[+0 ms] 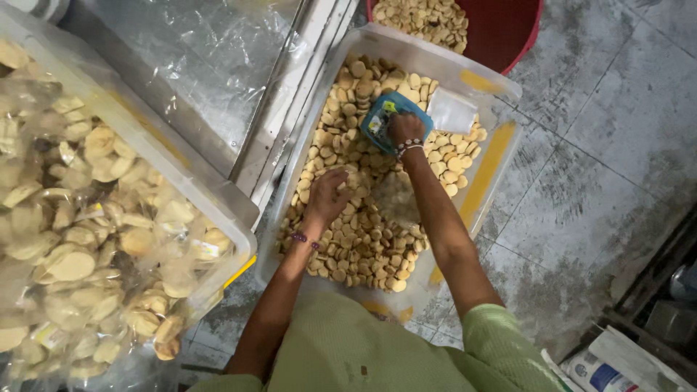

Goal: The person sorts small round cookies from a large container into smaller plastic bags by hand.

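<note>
Biscuits [363,239], the small round pale kind, fill a big clear plastic bin [501,91] sitting on the grey tiled floor [602,145], right in the middle of the view. They look light and dry, and I'd guess crumbly, so squeezing a handful hard would probably snap a few. Scooping or cupping them loosely seems the safer way to take hold.

Right hand [404,129] is at the far end of the bin, fingers wrapped around a small blue scoop-like tub [388,112] that's pressed down into the pile. Left hand [328,196] is nearer, palm down on the biscuits with the fingers curled; it seems to be pinching the edge of a thin clear bag [396,196] lying on the pile, but I can't tell for sure how tight that grip is. That bag is floppy and slick-looking, the sort that collapses unless the mouth is held open.

Other containers:
- A second clear bin [145,138] on the left is stuffed with already bagged biscuits [94,247].
- A red bucket [515,29] at the far side holds more loose ones.
- Another flat clear packet [451,110] lies just right of the blue tub.
- Some cartons [602,366] sit in the near right corner.
</note>
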